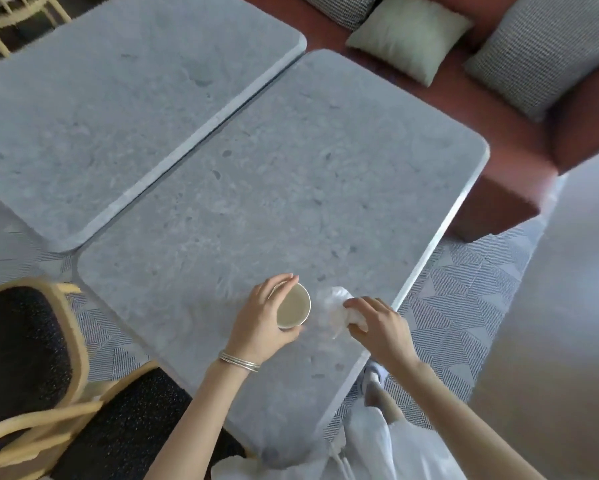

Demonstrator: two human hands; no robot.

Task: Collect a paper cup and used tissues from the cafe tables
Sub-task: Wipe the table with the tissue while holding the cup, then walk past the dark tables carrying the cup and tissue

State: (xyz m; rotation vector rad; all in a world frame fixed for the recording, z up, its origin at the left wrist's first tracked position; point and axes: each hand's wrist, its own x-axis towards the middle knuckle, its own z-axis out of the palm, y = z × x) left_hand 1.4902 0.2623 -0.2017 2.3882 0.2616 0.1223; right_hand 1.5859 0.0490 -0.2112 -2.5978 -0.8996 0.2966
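Both hands are working at the near-right corner of the near table (291,185). L hand (263,315) is gripping the paper cup (292,308), fingers curling over the far side of the rim, thumb on the near side. R hand (381,327) is pinching the tissue wad (331,303), fingertips digging into it. Key relation: wad is sitting just right of the cup, nearly touching its wall, so cup is L side, tissue is R side, no crossing needed. Cup mouth is facing up toward cam and leaning a bit right, i.e. long axis roughly vertical w/ tilt toward the wad. I'm judging the next move is turning on that: wad going into the cup, or both lifting off together. Can't tell if the cup base is resting on the top or hanging clear, hand is covering it. Wad is blurring at the edges, so I'm not seeing whether it's one tissue or several. Far table (118,98) is running out of frame on the left, so I'm not able to check all of it.
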